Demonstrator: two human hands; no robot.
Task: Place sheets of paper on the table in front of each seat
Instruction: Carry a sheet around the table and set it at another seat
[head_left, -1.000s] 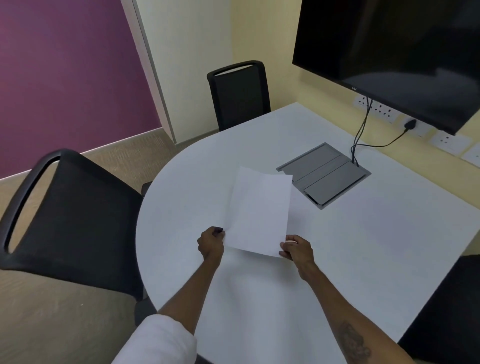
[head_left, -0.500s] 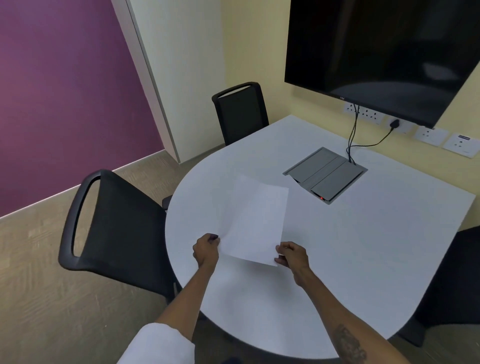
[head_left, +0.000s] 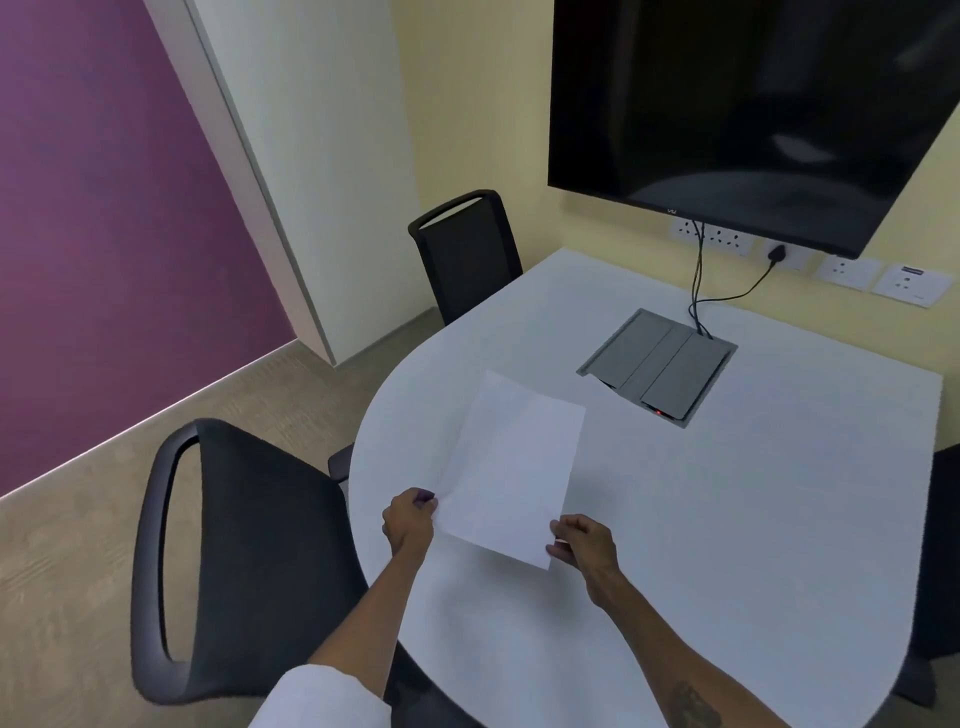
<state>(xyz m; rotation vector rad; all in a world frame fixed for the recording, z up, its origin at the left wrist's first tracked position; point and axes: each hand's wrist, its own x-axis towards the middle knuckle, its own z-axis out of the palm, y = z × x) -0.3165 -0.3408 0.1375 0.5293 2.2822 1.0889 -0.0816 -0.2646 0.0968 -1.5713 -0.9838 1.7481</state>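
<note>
Currently both hands grip one sheet of paper (head_left: 511, 467): my left hand (head_left: 409, 525) pinches its near-left corner, my right hand (head_left: 584, 545) its near-right corner. Sheet sits over the white surface (head_left: 727, 519), beside the black chair (head_left: 244, 561).

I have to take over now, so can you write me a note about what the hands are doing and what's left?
Left hand: pinching the near left corner of the paper.
Right hand: pinching the near right corner.
The paper is held over the white table; whether it touches the top, I can't tell.
Done: no sheet lies on the table yet.
Left: put this one down, probably by the near chair, then one by the far chair and one by the seat at the right edge. No spare sheets in view.
</note>
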